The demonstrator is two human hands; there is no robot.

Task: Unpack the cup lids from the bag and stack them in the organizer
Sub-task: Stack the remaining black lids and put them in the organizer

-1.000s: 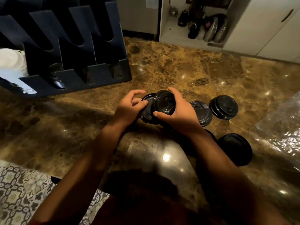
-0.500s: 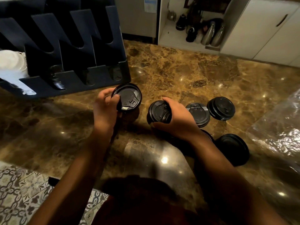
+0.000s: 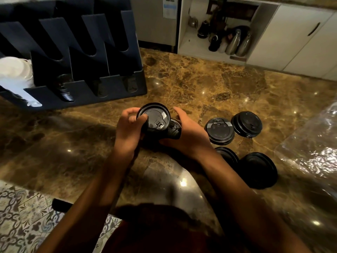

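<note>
Polished brown marble with gold veining forms the table (image 3: 209,84), glossy enough to throw back small ceiling lights. At its far left stands a dark blue plastic organizer (image 3: 87,57) with slanted dividers; a short stack of ribbed black lids (image 3: 65,90) sits in one slot, and white lids (image 3: 12,70) fill the leftmost. The left hand (image 3: 127,132) grips a round black plastic cup lid (image 3: 154,118), its top showing a sip tab and small embossed marks too fine to read. The right hand (image 3: 189,136) curls around a nested bunch of black lids (image 3: 173,131) just beside it. Four more black lids (image 3: 219,130) lie flat to the right, near a crinkled clear plastic bag (image 3: 310,148). Patterned floor tiles (image 3: 23,216) show below the table edge.
</note>
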